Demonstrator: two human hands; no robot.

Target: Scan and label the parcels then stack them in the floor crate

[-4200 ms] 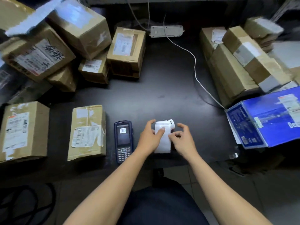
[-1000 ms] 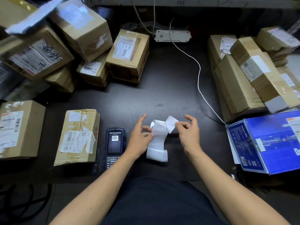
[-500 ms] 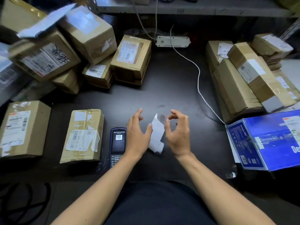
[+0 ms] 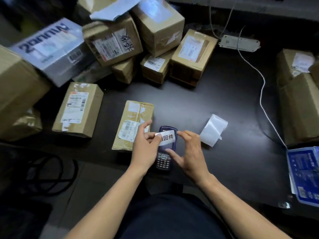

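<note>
A small white label point(image 4: 167, 138) with black printed characters is pinched by my left hand point(image 4: 145, 145), just above the dark handheld scanner point(image 4: 164, 161) lying on the black table point(image 4: 198, 100). My right hand point(image 4: 188, 150) hovers at the label's right end with fingers spread; whether it touches the label is unclear. The label's curled backing strip point(image 4: 214, 129) lies loose on the table to the right. A flat cardboard parcel point(image 4: 133, 125) with a barcode sticker lies directly left of my left hand.
More cardboard parcels are heaped at the back left point(image 4: 155, 23), with another parcel point(image 4: 77, 109) on the left. Boxes point(image 4: 296, 100) stand along the right edge beside a blue carton point(image 4: 303, 173). A white power strip point(image 4: 239, 43) and its cable point(image 4: 262, 94) cross the table.
The label has come off its backing, which now lies on the table to the right. Both hands have moved left over the scanner. The camera has swung left.
</note>
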